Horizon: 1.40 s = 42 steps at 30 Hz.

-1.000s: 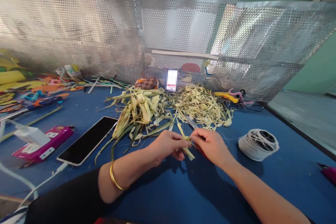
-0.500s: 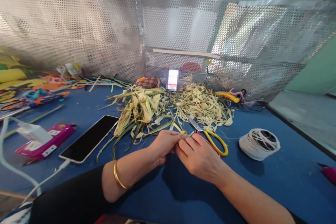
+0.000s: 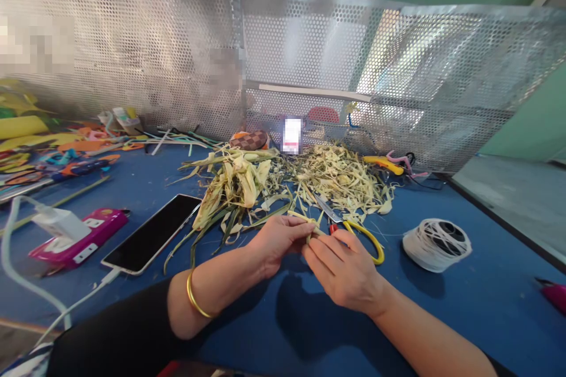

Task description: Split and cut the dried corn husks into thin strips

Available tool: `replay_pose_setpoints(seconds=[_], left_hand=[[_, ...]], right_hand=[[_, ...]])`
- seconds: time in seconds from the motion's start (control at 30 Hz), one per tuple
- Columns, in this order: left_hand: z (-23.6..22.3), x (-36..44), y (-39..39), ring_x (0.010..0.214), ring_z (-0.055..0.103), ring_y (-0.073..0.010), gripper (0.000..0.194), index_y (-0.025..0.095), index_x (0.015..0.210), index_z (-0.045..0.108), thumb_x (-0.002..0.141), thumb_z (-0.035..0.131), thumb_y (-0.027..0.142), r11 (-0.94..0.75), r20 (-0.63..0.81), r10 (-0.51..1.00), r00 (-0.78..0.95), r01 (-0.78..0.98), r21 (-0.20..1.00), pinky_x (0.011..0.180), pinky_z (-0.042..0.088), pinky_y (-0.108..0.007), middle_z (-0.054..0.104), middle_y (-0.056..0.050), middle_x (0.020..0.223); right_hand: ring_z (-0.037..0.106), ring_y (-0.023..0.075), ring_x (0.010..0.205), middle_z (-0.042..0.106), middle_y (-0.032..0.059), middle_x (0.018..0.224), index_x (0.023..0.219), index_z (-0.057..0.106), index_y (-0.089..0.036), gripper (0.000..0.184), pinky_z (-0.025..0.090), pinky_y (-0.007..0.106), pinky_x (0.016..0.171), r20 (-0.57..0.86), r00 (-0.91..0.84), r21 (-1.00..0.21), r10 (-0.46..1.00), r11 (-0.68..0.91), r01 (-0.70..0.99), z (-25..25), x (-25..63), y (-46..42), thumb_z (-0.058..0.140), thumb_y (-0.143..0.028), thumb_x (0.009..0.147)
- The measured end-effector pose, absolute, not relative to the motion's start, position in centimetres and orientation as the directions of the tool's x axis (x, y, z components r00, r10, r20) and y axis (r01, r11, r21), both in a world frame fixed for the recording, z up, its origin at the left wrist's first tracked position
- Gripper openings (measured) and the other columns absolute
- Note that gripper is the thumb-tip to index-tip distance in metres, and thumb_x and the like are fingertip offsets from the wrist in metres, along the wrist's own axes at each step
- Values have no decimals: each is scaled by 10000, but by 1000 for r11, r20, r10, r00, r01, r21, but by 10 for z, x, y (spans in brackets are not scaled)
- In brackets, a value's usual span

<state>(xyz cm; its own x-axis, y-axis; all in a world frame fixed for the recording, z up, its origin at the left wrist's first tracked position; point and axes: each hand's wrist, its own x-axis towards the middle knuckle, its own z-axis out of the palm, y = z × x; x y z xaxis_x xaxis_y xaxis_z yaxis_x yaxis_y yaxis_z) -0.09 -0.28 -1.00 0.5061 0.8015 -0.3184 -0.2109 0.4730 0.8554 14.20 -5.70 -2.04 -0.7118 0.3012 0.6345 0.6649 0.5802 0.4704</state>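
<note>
One husk strip is pinched tight by L hand & R hand over the surface's mid, prob. not finished yet, w/ lots of husks left nr the far edge.

I see scissors, then husk shreds, beyond the right hand; string spool rightward; smartphone left of the left hand.

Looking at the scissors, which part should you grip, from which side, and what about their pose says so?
Probably best by the yellow handle loop, coming from the right. The scissors lie with their blades pointing away toward the shredded pile; the loop's outer edge is exposed, while the right hand partly hides the red handle.
</note>
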Motion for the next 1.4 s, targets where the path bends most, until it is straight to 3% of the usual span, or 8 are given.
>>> replay_pose_setpoints(seconds=[0.3, 0.4, 0.5, 0.6, 0.7, 0.9, 1.2, 1.4], left_hand=[[-15, 1, -5, 582, 585, -98, 227, 101, 674, 669, 604, 780, 285, 475, -339, 816, 469, -208, 855, 608, 448, -208, 656, -35, 629], [-13, -1, -1, 574, 584, -97, 199, 110, 703, 667, 646, 751, 281, 447, -327, 841, 431, -211, 869, 593, 458, -210, 654, -29, 647], [-8, -3, 3, 570, 596, -101, 157, 130, 786, 670, 692, 710, 250, 433, -328, 857, 397, -211, 876, 586, 473, -214, 649, -23, 648], [-4, -4, 4, 584, 607, -111, 154, 130, 765, 652, 711, 689, 269, 424, -328, 853, 406, -171, 889, 562, 473, -214, 654, -41, 668], [-5, -4, 2, 589, 593, -111, 258, 125, 731, 626, 683, 707, 365, 367, -287, 843, 456, -96, 925, 527, 458, -215, 647, -45, 693], [-11, -3, 2, 458, 462, -59, 312, 140, 684, 580, 609, 742, 396, 156, -153, 864, 479, 33, 987, 419, 367, -190, 522, 40, 574], [-7, -5, 5, 421, 397, -46, 326, 147, 696, 567, 639, 690, 444, 147, -164, 869, 468, 73, 986, 405, 288, -186, 454, 65, 519], [-4, -8, 10, 442, 412, -41, 381, 150, 722, 579, 698, 615, 529, 197, -221, 813, 538, 102, 975, 410, 230, -185, 530, 30, 609]], right_hand=[[600, 186, 774, 701, 82, 807, 897, 648, -120, 293, 398, 350, 754, 599, -775, 517, 202, 642, 567, -20, 139, -61, 356, -87, 885], [600, 174, 803, 694, 64, 849, 980, 617, -159, 253, 405, 345, 796, 683, -654, 324, 325, 668, 670, -20, 141, -58, 377, -118, 907], [597, 206, 856, 667, 93, 916, 1043, 580, -174, 193, 424, 350, 788, 782, -338, -1, 523, 544, 839, -18, 149, -52, 480, -263, 905], [590, 204, 752, 649, 61, 809, 882, 598, -201, 193, 420, 315, 678, 644, -155, -252, 749, 399, 882, -19, 157, -46, 513, -374, 884], [542, 163, 618, 603, 11, 662, 707, 557, -208, 235, 363, 268, 573, 418, -167, -384, 893, 340, 858, -21, 157, -43, 489, -335, 892], [437, 128, 550, 488, -19, 567, 588, 428, -203, 254, 291, 246, 530, 364, -232, -452, 902, 389, 803, -15, 150, -46, 455, -206, 840], [440, 114, 535, 473, -29, 548, 571, 443, -202, 280, 325, 233, 519, 358, -226, -589, 906, 407, 698, -3, 149, -55, 451, -237, 849], [578, 172, 762, 598, 71, 947, 974, 575, -200, 191, 443, 282, 663, 545, -14, -511, 838, 345, 787, -9, 167, -44, 471, -338, 892]])
